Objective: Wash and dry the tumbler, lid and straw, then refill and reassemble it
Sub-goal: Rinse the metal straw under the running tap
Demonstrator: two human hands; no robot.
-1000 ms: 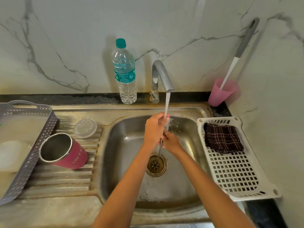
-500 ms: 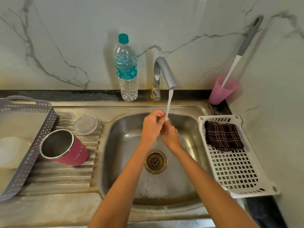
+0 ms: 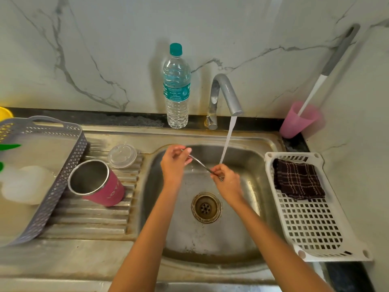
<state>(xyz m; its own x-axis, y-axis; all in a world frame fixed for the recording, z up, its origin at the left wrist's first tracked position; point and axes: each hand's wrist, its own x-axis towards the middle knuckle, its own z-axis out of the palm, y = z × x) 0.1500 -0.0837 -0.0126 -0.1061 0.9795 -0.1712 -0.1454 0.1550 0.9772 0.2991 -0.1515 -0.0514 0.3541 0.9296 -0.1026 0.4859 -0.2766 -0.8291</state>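
We see a thin metal straw (image 3: 201,163) stretched across the sink (image 3: 189,239), held at both ends. The left hand (image 3: 173,163) pinches its far end between curled fingers (image 3: 186,150) and thumb. The right hand (image 3: 228,180) pinches the near end the same way, so both hands are clenched on the straw. Water (image 3: 226,142) runs from the tap (image 3: 226,93) and lands just beside the right hand (the straw is slightly blurred, so we cannot tell if the water enters it).

To the left, on the ribbed drainboard, the pink tumbler (image 3: 99,183) lies on its side, empty. The clear lid (image 3: 122,155) lies flat just behind it. A grey basket (image 3: 52,186) sits further left.

To the right, a dark checked cloth (image 3: 297,179) rests in a white tray (image 3: 311,228). A water bottle (image 3: 176,87) stands at the back of the table.

We judge the straw rinse to be the step in hand. The tumbler and lid look set aside, perhaps washed. Drying, refilling and reassembly remain.
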